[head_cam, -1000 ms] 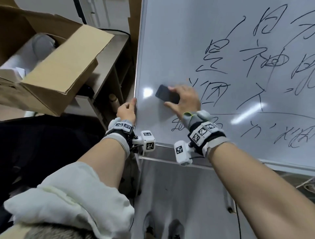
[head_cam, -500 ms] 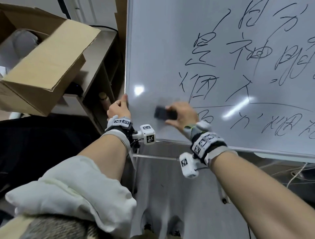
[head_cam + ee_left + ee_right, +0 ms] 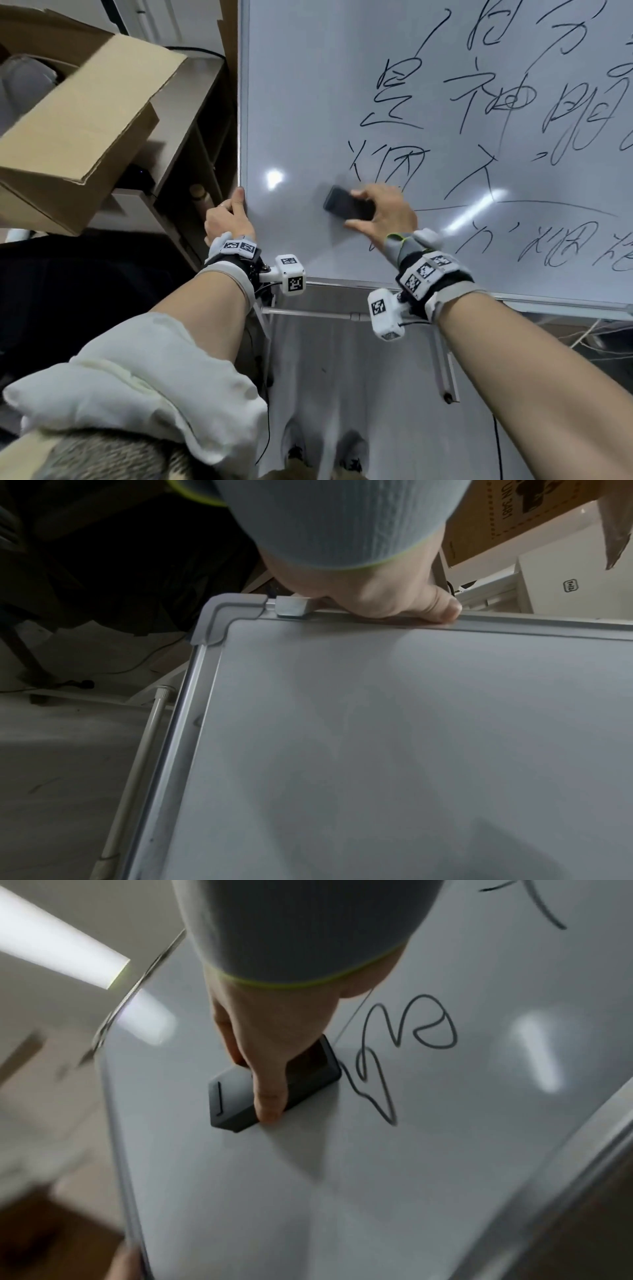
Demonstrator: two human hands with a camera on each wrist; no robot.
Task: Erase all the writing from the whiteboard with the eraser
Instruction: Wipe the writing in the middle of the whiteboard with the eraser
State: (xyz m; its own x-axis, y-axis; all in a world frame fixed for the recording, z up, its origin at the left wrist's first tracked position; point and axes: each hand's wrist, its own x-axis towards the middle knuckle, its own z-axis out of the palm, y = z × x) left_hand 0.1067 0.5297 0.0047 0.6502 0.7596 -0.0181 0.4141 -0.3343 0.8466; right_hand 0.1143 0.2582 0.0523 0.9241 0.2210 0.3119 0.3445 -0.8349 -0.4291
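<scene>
The whiteboard (image 3: 308, 102) stands upright and fills the right of the head view, with black handwriting (image 3: 493, 99) across its middle and right. Its lower left area is wiped. My right hand (image 3: 383, 212) grips a dark rectangular eraser (image 3: 346, 205) and presses it flat on the board, left of the writing. In the right wrist view the eraser (image 3: 240, 1093) sits under my fingers beside a black scrawl (image 3: 404, 1042). My left hand (image 3: 227, 219) grips the board's left frame edge near the bottom corner; the left wrist view shows the left hand (image 3: 377, 596) curled over the frame (image 3: 548, 627).
An open cardboard box (image 3: 85, 113) sits on a wooden shelf unit (image 3: 191, 116) left of the board. The board's metal stand (image 3: 315, 313) and grey floor (image 3: 342, 377) lie below. Cables trail on the floor at the right (image 3: 589, 339).
My right hand went down with the eraser from beside the middle writing to the bottom row, then came back up to the thin line. The left hand kept its grip on the frame.
</scene>
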